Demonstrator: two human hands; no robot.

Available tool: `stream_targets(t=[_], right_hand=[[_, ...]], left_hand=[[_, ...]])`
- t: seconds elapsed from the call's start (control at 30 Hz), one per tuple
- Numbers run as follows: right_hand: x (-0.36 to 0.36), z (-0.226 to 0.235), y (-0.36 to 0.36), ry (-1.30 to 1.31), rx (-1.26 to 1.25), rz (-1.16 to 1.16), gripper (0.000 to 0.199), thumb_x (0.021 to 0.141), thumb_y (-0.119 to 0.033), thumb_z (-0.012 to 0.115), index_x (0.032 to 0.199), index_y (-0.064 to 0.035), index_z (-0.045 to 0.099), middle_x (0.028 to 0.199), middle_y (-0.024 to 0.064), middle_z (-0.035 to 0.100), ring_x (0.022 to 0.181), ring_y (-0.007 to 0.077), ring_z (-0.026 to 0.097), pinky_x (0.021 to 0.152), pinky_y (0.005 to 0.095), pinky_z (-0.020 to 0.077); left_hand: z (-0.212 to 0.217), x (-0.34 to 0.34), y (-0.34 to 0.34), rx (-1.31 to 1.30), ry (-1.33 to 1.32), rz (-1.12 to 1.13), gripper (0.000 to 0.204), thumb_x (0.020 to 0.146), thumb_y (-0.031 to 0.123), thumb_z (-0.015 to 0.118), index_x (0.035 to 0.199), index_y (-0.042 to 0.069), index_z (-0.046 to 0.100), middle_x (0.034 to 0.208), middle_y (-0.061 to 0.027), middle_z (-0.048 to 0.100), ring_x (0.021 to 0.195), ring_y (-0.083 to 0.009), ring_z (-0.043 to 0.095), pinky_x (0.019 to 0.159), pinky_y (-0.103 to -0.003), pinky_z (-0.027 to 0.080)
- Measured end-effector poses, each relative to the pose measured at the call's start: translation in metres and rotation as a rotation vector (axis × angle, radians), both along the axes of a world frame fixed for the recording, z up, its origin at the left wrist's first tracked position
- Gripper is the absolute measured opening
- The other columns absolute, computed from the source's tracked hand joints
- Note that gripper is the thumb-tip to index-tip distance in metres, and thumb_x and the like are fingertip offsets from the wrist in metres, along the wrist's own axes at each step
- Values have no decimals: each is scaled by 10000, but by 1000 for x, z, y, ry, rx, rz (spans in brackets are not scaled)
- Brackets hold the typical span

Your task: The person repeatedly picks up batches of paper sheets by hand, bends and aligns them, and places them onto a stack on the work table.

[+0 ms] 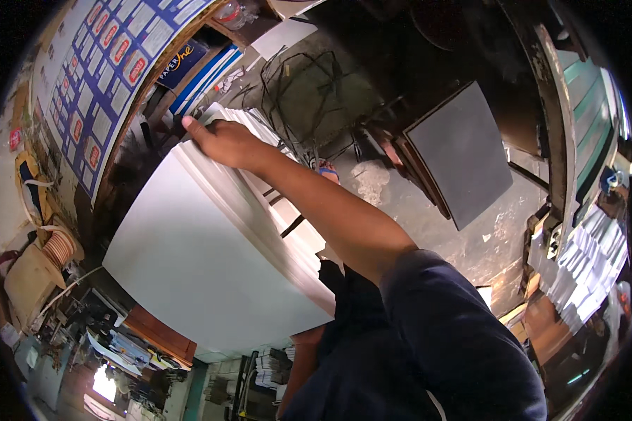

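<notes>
A thick stack of large white paper sheets [196,252] is tilted in front of me, its broad face toward the left. At the stack's upper edge, my right hand [225,144] grips several sheets, with the thumb over the near face and the fingers behind the edge. My right arm reaches across from the lower right in a dark sleeve. Beneath the stack's lower corner, part of my left forearm [305,361] shows; the left hand itself is hidden by the paper. Layered sheet edges run along the stack's right side.
A grey-topped board [460,154] stands to the right, above the concrete floor. Dark tangled strapping [302,91] lies at the far side. A blue-and-white printed sheet [112,77] hangs upper left, near a spool [60,247]. Loose white papers [590,259] are piled at right.
</notes>
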State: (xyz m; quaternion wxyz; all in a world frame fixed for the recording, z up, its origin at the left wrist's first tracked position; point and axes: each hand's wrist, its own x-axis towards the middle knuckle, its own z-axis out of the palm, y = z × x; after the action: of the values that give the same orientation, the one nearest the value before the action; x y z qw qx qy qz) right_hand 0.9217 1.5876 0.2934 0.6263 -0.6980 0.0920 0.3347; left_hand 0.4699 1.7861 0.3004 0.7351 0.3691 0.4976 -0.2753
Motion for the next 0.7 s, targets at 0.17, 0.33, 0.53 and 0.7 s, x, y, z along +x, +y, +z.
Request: stream_targets(t=[0.17,0.33,0.53,0.7], right_hand=[[6,-8,5,27,-104,-70,985,871,-811,249,1066,47,691,1163,295,625,1151,425,572,985,434,427],[7,17,19,-89,-6,-175,932,859,-792,351,1114,44,676,1190,287,620,1170,402,566,1011,416,415],[-5,23,0,10,82,-99,951,872,-798,297,950,54,711,1082,313,631,1144,409,568,983,419,430],[-14,13,-3,80,99,-149,975,834,-833,330,1058,41,699,1236,297,574,1194,408,542,1011,410,418]], left_hand=[[-1,7,-3,27,8,-57,603,970,483,399,1421,86,432,1422,-128,475,1312,-316,433,1084,-510,333],[13,0,16,77,63,-112,620,964,502,405,1428,91,423,1428,-123,469,1314,-317,431,1082,-509,340],[34,-2,30,140,123,-156,642,957,524,412,1437,97,412,1435,-117,462,1317,-318,429,1079,-508,347],[51,-3,39,168,155,-178,661,951,542,417,1444,102,403,1441,-112,456,1319,-319,427,1077,-507,353]])
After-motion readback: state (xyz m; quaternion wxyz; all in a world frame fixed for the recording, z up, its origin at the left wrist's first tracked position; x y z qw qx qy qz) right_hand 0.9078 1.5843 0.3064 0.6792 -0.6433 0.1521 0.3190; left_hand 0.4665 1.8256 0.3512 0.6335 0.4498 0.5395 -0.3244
